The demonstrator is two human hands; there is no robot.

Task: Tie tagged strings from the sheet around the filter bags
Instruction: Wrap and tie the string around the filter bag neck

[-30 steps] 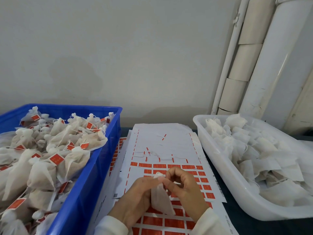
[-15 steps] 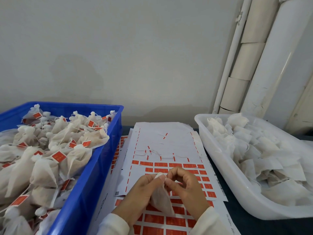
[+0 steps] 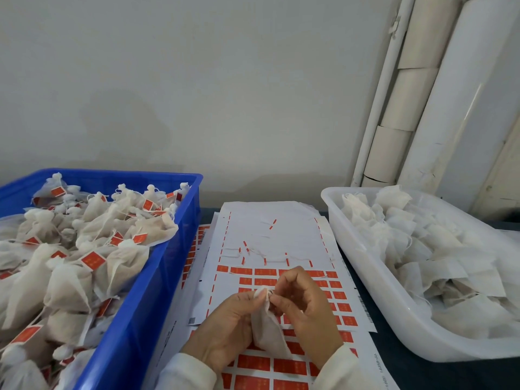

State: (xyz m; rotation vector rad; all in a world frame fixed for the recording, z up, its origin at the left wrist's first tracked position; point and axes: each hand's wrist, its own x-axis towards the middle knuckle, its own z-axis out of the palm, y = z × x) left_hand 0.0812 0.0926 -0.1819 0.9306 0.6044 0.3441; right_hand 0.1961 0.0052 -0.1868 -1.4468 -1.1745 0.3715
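1. One filter bag (image 3: 268, 330) is held over the sheet (image 3: 270, 237) at 6 o'clock; its neck is pinched by the left hand (image 3: 228, 327) and right hand (image 3: 306, 308).
2. The string should be pulled tight, I think.
3. Two bins are seen: blue bin (image 3: 157, 280) at 9 o'clock, white bin (image 3: 371, 280) at 3 o'clock. Bags are too many to count.

Lower left of the frame: crate (image 3: 157, 280) heaped with tied bags (image 3: 84, 249). Lower right: tub (image 3: 374, 299) holding loose filter bags (image 3: 439, 249). Between the two, bottom centre: tag sheet (image 3: 270, 229) flat on the table (image 3: 422, 372), over further sheets beneath. Above the sheet's near end: left hand (image 3: 228, 327) and right hand (image 3: 306, 308) side by side, one filter bag (image 3: 267, 330) hanging between them. Behind everything, across the upper frame: wall (image 3: 225, 94). Upper right: pipes (image 3: 439, 94) upright against it.
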